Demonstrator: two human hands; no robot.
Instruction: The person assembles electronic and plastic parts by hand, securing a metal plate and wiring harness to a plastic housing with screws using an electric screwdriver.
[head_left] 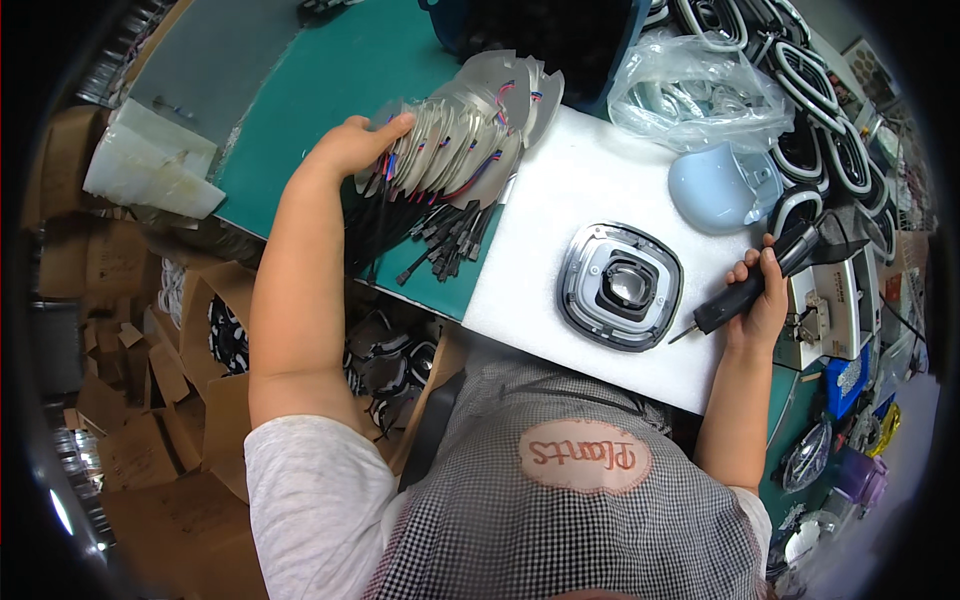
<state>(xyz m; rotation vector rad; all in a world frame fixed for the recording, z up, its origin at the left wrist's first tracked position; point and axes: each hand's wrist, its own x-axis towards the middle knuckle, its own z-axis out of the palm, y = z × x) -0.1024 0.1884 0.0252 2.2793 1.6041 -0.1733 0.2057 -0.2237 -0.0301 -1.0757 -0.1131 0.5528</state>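
My right hand is wrapped round a black electric screwdriver, its thin bit pointing down and left. Beside the bit, a rounded-square grey and black housing with a clear round lens in its middle lies on a white foam board. My left hand reaches to the near left end of a row of thin, pale translucent plates carrying red and blue wires. Its thumb stretches over the plates, apart from the other fingers, which are partly hidden. Black cable ends with connectors hang below the plates.
A light blue curved cover sits on the board's right corner. Behind it are a clear plastic bag, a dark blue bin and piled black-and-white frames. Opened cardboard boxes stand lower left, below the green table.
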